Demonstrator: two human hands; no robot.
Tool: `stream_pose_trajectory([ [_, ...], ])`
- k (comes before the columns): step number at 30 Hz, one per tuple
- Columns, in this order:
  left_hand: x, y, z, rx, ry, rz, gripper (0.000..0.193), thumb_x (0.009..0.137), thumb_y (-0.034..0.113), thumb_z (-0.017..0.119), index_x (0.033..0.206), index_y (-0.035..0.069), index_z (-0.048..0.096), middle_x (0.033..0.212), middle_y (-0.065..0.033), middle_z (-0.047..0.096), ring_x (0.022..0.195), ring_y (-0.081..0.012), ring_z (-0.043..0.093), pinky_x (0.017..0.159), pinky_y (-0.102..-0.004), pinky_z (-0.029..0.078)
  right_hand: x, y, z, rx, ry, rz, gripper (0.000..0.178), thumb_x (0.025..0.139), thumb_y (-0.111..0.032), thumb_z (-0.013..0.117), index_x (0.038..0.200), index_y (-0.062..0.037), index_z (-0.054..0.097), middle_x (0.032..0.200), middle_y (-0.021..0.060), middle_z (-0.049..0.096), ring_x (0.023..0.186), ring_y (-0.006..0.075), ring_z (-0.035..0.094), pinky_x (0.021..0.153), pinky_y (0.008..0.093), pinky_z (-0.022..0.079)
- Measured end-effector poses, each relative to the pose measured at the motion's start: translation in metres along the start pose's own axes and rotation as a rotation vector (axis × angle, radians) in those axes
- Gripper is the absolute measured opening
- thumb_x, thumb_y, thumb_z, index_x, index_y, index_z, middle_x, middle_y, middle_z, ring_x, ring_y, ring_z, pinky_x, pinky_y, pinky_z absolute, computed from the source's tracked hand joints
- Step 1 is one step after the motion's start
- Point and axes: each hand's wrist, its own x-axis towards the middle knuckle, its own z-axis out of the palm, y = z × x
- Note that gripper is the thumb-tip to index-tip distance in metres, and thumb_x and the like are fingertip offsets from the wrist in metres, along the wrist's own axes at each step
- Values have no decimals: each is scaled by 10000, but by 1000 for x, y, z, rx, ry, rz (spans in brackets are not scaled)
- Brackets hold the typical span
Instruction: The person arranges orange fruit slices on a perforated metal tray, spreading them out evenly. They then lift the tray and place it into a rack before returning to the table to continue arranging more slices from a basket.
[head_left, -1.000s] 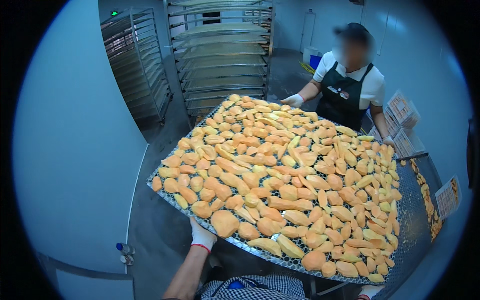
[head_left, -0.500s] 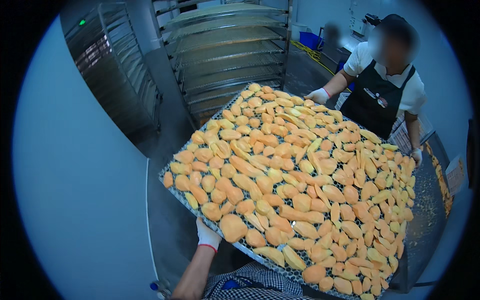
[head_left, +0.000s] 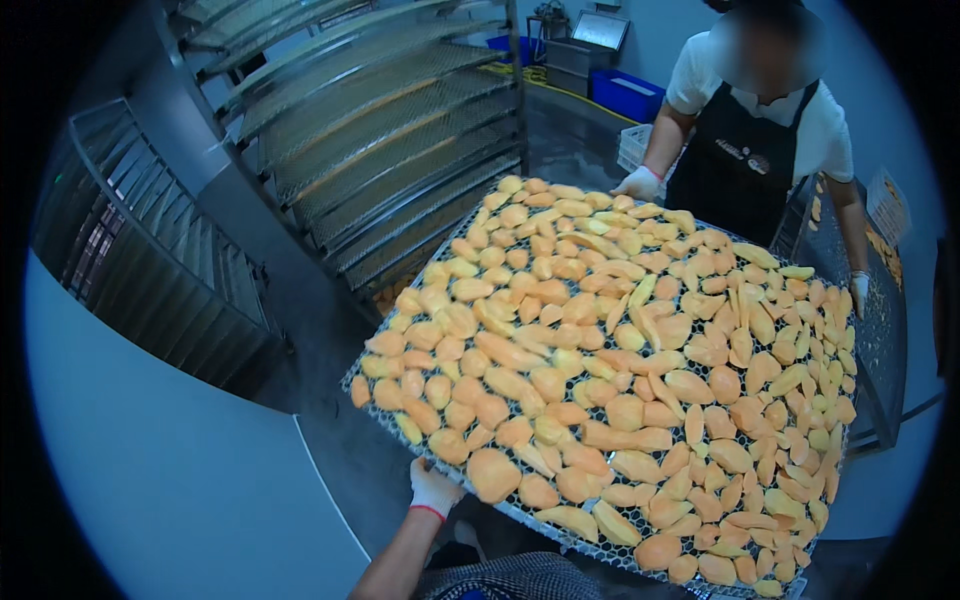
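Note:
A large rectangular mesh tray (head_left: 520, 515) fills the middle of the view, its top covered with orange and yellow slices (head_left: 625, 410) that look like peeled sweet potato. My left hand (head_left: 434, 488), in a white glove with a red cuff, grips the tray's near left edge, fingers tucked underneath. My right hand is out of sight. Across from me, a person in a dark apron (head_left: 735, 165) has one white-gloved hand (head_left: 638, 183) at the far edge and the other gloved hand (head_left: 859, 290) by the far right corner. The tray is held up above the floor.
A tall metal rack (head_left: 370, 150) loaded with mesh trays stands just beyond the tray's far left side. Another rack (head_left: 170, 210) is farther left, past a pale wall. Behind the person are a blue bin (head_left: 627, 95), a white crate (head_left: 633, 147) and a scrap-strewn metal table (head_left: 840, 230).
The tray has shifted slightly right in view, with my left hand still on it. Both racks now appear farther left, and the near rack looks larger. The other person still has hands at the tray.

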Motion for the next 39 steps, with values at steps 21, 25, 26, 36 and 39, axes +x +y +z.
stream_pose_trajectory([
  [21,-32,-6,34,1122,231,179,912,868,367,713,1499,0,165,1414,-141,518,1347,-261,456,1157,-394,304,16,0,-57,-498,-86,-26,641,898,-413,645,1468,-170,479,1520,132,448,1420,183,396,1166,414,302],
  [25,-13,-10,33,306,210,54,568,979,443,486,1407,80,404,1406,-99,532,1301,-289,494,1101,-488,371,2,-20,-51,-1099,-79,-30,607,914,-427,606,1454,-180,485,1514,111,457,1406,179,410,1149,411,321],
  [26,-15,-10,45,236,288,32,522,1004,483,408,1362,112,493,1380,-96,548,1274,-306,517,1077,-535,396,0,-22,-47,-1268,-87,-23,598,918,-431,597,1451,-182,486,1512,105,459,1402,178,413,1145,410,325],
  [36,-10,-5,32,405,225,69,486,878,120,662,1294,6,438,1185,-68,640,1110,-153,564,1035,-322,417,6,-38,-44,-2218,-263,33,529,957,-466,500,1418,-207,501,1495,52,481,1368,167,448,1103,401,372],
  [39,-7,-9,25,404,253,118,382,932,206,573,1261,31,493,1168,-63,651,1103,-190,582,1021,-362,434,7,-40,-51,-2322,-305,57,513,969,-476,471,1408,-214,505,1490,36,487,1358,163,459,1090,398,386],
])
